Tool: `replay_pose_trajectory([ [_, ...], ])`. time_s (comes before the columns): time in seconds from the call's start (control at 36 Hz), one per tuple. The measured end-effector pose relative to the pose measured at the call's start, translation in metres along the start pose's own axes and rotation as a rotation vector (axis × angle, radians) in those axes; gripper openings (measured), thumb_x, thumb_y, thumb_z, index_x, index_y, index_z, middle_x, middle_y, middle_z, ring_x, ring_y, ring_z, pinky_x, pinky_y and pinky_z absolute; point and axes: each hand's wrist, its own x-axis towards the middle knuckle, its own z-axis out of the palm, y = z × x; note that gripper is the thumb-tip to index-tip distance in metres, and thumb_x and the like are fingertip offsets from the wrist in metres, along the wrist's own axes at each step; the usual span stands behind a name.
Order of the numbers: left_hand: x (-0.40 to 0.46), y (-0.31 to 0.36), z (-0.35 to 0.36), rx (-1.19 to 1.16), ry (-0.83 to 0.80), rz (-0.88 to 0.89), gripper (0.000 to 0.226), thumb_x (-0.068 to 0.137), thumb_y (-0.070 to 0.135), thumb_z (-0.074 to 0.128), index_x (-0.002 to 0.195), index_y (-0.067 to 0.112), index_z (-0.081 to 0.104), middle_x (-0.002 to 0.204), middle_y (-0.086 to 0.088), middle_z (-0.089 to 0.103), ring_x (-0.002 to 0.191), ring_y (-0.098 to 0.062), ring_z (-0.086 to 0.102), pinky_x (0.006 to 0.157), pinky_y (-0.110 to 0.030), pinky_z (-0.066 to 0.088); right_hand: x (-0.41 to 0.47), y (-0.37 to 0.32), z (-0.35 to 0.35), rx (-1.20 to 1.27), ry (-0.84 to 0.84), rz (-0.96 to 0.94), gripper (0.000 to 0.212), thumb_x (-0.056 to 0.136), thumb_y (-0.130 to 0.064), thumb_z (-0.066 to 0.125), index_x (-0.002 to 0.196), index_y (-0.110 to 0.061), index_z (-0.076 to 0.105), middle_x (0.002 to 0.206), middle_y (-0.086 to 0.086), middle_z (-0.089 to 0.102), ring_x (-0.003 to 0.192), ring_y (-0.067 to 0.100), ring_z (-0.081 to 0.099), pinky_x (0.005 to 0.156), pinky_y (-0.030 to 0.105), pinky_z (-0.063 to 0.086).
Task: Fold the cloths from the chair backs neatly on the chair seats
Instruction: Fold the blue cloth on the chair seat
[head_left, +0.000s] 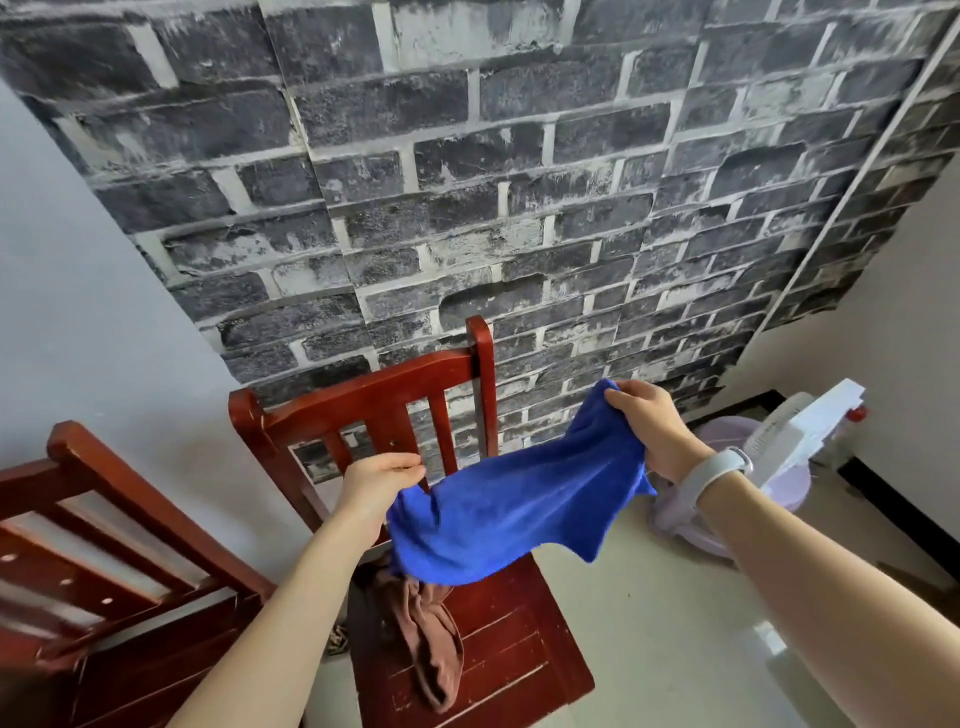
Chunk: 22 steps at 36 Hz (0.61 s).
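Note:
A blue cloth (519, 504) hangs stretched in the air between my two hands, above a red wooden chair. My left hand (379, 480) pinches its lower left corner in front of the chair back (363, 387). My right hand (649, 423) grips the upper right corner, higher and to the right of the chair. A brown cloth (428, 639) lies crumpled on the chair seat (514, 644), its upper part hidden under the blue cloth.
A second red wooden chair (104, 519) stands close on the left. A white fan (810, 431) and a pale purple basin (727, 499) sit on the tiled floor at the right. A brick-patterned wall rises behind the chairs.

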Motion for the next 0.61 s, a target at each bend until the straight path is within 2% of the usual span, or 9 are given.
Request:
replay_pose_trajectory([
  [0.06, 0.007, -0.008, -0.002, 0.070, -0.024, -0.091, 0.022, 0.078, -0.007, 0.065, 0.099, -0.002, 0.064, 0.095, -0.015, 0.062, 0.091, -0.025, 0.057, 0.077, -0.031, 0.044, 0.001, 0.001, -0.005, -0.089, 0.049, -0.075, 0.011, 0.088, -0.011, 0.052, 0.088, -0.012, 0.063, 0.081, 0.008, 0.060, 0.080, 0.020, 0.054, 0.076, 0.033, 0.045],
  [0.11, 0.009, -0.016, -0.006, 0.250, -0.088, -0.197, 0.015, 0.079, -0.010, 0.061, 0.074, 0.003, 0.059, 0.079, -0.010, 0.057, 0.076, -0.023, 0.055, 0.069, -0.028, 0.044, 0.001, 0.002, -0.011, -0.189, 0.097, -0.142, 0.019, 0.089, -0.012, 0.050, 0.104, -0.008, 0.061, 0.093, 0.008, 0.059, 0.089, 0.020, 0.053, 0.080, 0.029, 0.042],
  [0.14, 0.011, -0.023, -0.008, 0.324, -0.124, -0.246, 0.030, 0.079, -0.014, 0.056, 0.060, 0.008, 0.050, 0.066, -0.007, 0.050, 0.062, -0.021, 0.051, 0.060, -0.026, 0.042, -0.001, 0.003, -0.014, -0.216, 0.115, -0.175, 0.021, 0.090, -0.012, 0.049, 0.108, -0.006, 0.059, 0.097, 0.007, 0.059, 0.092, 0.020, 0.052, 0.081, 0.028, 0.040],
  [0.19, 0.008, -0.033, -0.008, 0.399, -0.186, -0.310, 0.047, 0.074, -0.021, 0.045, 0.042, 0.012, 0.037, 0.045, -0.002, 0.034, 0.039, -0.014, 0.040, 0.044, -0.020, 0.033, -0.004, 0.005, -0.019, -0.247, 0.143, -0.233, 0.021, 0.091, -0.008, 0.047, 0.109, -0.004, 0.058, 0.098, 0.007, 0.058, 0.094, 0.020, 0.051, 0.080, 0.023, 0.036],
  [0.25, 0.004, -0.044, -0.006, 0.443, -0.216, -0.368, 0.045, 0.074, -0.022, 0.036, 0.040, 0.007, 0.038, 0.035, -0.002, 0.034, 0.031, -0.012, 0.041, 0.037, -0.015, 0.033, -0.008, 0.008, -0.020, -0.258, 0.158, -0.271, 0.020, 0.091, -0.004, 0.044, 0.106, -0.004, 0.057, 0.096, 0.006, 0.057, 0.093, 0.019, 0.050, 0.076, 0.019, 0.034],
  [0.39, 0.002, -0.058, 0.012, 0.254, -0.188, -0.379, 0.029, 0.075, -0.016, 0.027, 0.061, 0.003, 0.044, 0.056, -0.009, 0.043, 0.055, -0.021, 0.046, 0.051, -0.022, 0.036, -0.013, 0.024, -0.025, -0.322, 0.187, -0.265, 0.020, 0.090, 0.001, 0.041, 0.103, 0.002, 0.056, 0.095, 0.007, 0.053, 0.089, 0.018, 0.046, 0.068, 0.019, 0.030],
  [0.5, 0.001, -0.057, 0.009, -0.091, -0.145, -0.294, 0.020, 0.074, -0.009, 0.036, 0.069, 0.008, 0.046, 0.064, -0.007, 0.040, 0.055, -0.018, 0.040, 0.050, -0.023, 0.030, -0.009, 0.039, -0.035, -0.334, 0.155, -0.144, 0.016, 0.084, 0.000, 0.043, 0.090, -0.004, 0.057, 0.084, 0.009, 0.054, 0.079, 0.019, 0.046, 0.059, 0.023, 0.036],
  [0.56, 0.001, -0.056, 0.004, -0.217, -0.182, -0.298, 0.010, 0.079, 0.005, 0.051, 0.071, 0.009, 0.055, 0.071, -0.007, 0.059, 0.065, -0.020, 0.056, 0.063, -0.030, 0.041, -0.011, 0.044, -0.039, -0.268, 0.156, -0.068, 0.010, 0.082, -0.004, 0.049, 0.086, 0.000, 0.057, 0.081, 0.010, 0.052, 0.076, 0.019, 0.044, 0.065, 0.027, 0.037],
  [0.61, 0.006, -0.059, -0.001, -0.182, -0.155, -0.279, 0.017, 0.086, 0.021, 0.060, 0.080, 0.007, 0.066, 0.083, -0.009, 0.070, 0.080, -0.023, 0.065, 0.082, -0.036, 0.046, -0.013, 0.048, -0.042, -0.176, 0.148, 0.000, 0.018, 0.081, -0.015, 0.056, 0.078, 0.003, 0.055, 0.076, 0.011, 0.049, 0.073, 0.020, 0.043, 0.067, 0.033, 0.035],
])
